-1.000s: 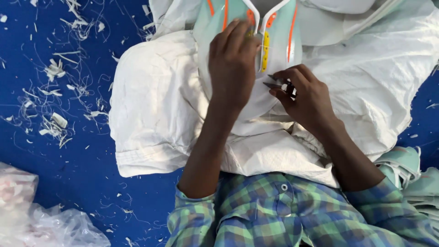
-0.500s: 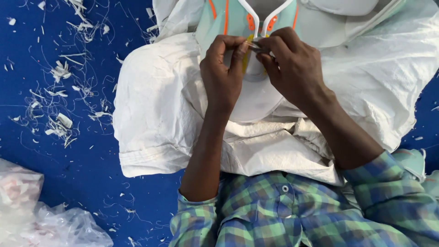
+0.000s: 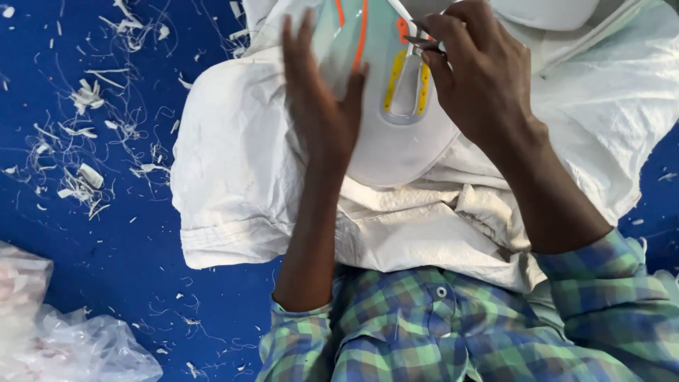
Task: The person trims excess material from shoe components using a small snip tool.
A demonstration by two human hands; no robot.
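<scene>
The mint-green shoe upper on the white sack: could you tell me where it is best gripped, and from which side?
Probably the rounded white toe end, taken from the near side. It lies bare and flat on the white sack. The left hand covers the left edge; the right hand works a small metal tool up top.

Surface: your blue floor (image 3: 106, 283) | scattered on it: white scraps (image 3: 81, 177) | bottom-left: crumpled clear plastic bag (image 3: 64, 346) | centre: white woven sack (image 3: 233, 184)

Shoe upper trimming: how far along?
Done: many white offcuts lie on the blue floor. In hand: left hand steadies the mint-and-white shoe upper on the white sack; right hand holds a small metal tool at its orange-and-yellow trim. What is left cannot be told.
</scene>
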